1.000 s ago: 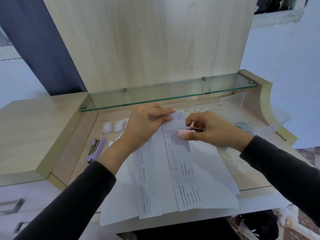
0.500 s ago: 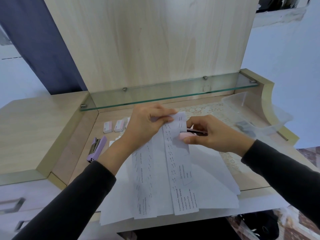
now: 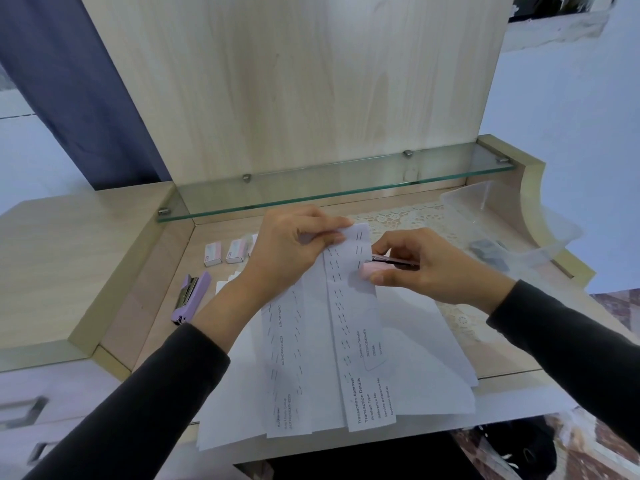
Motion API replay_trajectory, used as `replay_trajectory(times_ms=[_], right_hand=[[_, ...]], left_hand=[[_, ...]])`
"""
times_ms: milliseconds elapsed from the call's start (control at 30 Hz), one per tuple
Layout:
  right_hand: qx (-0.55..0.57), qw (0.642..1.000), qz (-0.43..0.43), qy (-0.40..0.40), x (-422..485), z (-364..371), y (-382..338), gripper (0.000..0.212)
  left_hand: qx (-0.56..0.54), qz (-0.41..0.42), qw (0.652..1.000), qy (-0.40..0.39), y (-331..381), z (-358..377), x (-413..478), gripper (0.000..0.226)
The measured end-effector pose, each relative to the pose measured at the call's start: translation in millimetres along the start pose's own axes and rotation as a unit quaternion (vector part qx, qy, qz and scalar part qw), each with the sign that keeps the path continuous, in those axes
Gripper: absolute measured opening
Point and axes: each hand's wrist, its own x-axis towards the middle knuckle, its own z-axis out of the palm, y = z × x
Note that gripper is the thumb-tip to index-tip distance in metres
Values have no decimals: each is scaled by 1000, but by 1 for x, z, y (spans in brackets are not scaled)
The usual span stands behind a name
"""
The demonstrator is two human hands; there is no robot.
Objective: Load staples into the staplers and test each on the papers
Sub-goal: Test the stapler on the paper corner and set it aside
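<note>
My left hand (image 3: 291,251) pinches the far end of a folded printed paper strip (image 3: 353,323) that carries rows of staples. My right hand (image 3: 419,265) grips a pink stapler (image 3: 375,270) whose jaws sit at the strip's right edge near the top. Under the strip lies a spread of white papers (image 3: 426,348) on the desk. A purple stapler (image 3: 190,296) lies open on the desk to the left, untouched. Two small staple boxes (image 3: 225,252) stand behind it; a third is partly hidden by my left hand.
A glass shelf (image 3: 339,188) runs across the back above the desk surface. A clear plastic container (image 3: 512,230) with dark items sits at the right rear. A lace mat (image 3: 408,216) covers part of the wooden desk (image 3: 69,258), whose raised side stands at the left.
My right hand and the pink stapler have shifted slightly along the strip's right edge. My left hand keeps its pinch on the strip's top.
</note>
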Motion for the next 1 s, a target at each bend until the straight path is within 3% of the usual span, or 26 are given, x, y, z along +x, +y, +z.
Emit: replay_trajectory(times_ms=[433,633,800,1000], right_hand=[[-75,996,-32,45,0,6,-1,20],[-47,998,42,-4,-12,6,11,41],[-72,989,126,-40,-18,9,41,31],[-196,966,166,35,2,23,63,38]], left_hand=[[7,-3,1000,0,0,4,-3,21],[7,-64,998,-4,-17,11,-6,22],[-2,-128,992,-21,-34,33,-11,22],[23,-167,984,-66,-50,62,-14,22]])
